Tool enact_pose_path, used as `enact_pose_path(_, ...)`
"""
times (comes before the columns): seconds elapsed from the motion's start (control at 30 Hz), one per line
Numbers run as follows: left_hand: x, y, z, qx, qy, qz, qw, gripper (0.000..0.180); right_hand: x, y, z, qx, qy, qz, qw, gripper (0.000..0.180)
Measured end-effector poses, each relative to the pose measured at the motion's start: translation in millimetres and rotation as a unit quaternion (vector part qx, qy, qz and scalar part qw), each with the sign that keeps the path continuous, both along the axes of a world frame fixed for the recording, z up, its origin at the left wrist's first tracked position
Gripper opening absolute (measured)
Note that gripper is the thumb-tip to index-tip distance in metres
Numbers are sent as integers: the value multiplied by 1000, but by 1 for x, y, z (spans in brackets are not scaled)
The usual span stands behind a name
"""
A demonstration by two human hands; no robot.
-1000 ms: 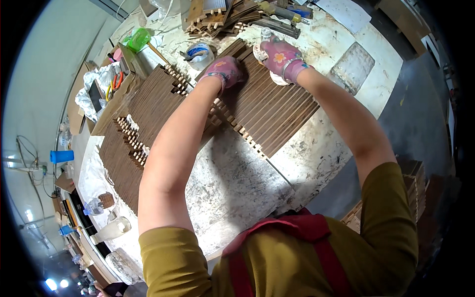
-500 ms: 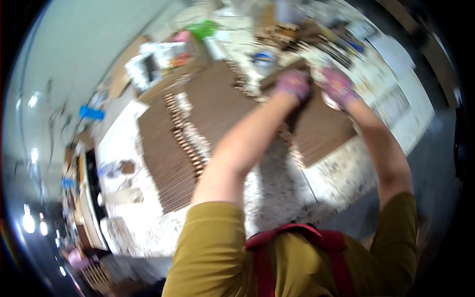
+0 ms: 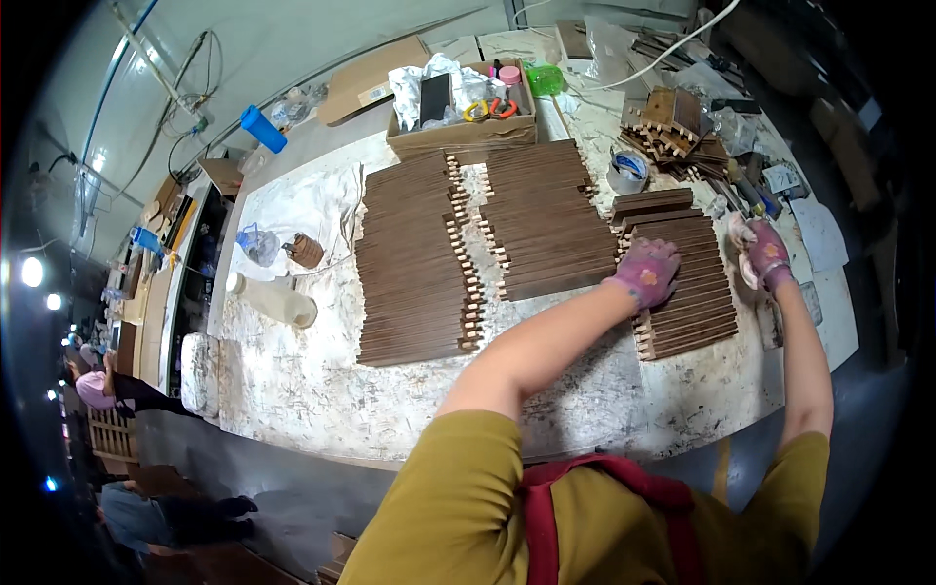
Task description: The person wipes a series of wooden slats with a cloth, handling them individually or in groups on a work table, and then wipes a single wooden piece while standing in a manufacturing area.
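Dark brown wooden slats with notched ends lie in three rows on a stained white worktable (image 3: pixel 322 380): a left row (image 3: pixel 405 263), a middle row (image 3: pixel 546 219) and a right row (image 3: pixel 687 283). My left hand (image 3: pixel 645 271), in a pink glove, presses flat on the left edge of the right row. My right hand (image 3: pixel 765 252), also gloved, grips a pale cloth or pad at that row's right edge.
A cardboard box (image 3: pixel 458 112) with tools and a tape roll (image 3: pixel 626 171) stand at the back. Assembled wooden boxes (image 3: pixel 673 122) sit far right. A white bottle (image 3: pixel 273 297) and a small brown jar (image 3: pixel 305 251) are at the left. Other people work far left.
The view has swung and steadied, so the whole table shows. Both hands stay on the right row of slats, the left one now flat on its left edge.
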State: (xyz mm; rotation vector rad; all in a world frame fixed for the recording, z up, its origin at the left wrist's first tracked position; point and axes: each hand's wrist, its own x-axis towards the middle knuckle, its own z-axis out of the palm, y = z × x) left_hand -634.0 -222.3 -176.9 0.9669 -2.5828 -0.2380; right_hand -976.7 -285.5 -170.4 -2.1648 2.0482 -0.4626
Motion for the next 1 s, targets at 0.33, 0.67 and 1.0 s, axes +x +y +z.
enact_pose_path(0.33, 174, 189, 0, 127, 225, 35, 966, 22, 131, 132, 33, 226, -421, 79, 875, 58)
enact_pose_path(0.67, 318, 326, -12, 174, 533, 409, 720, 34, 267, 84, 8, 135, -450, 168, 867, 40)
enact_pose_path(1.0, 546, 311, 55, -17, 473, 515, 714, 53, 398, 160, 50, -202, -41, 217, 954, 55)
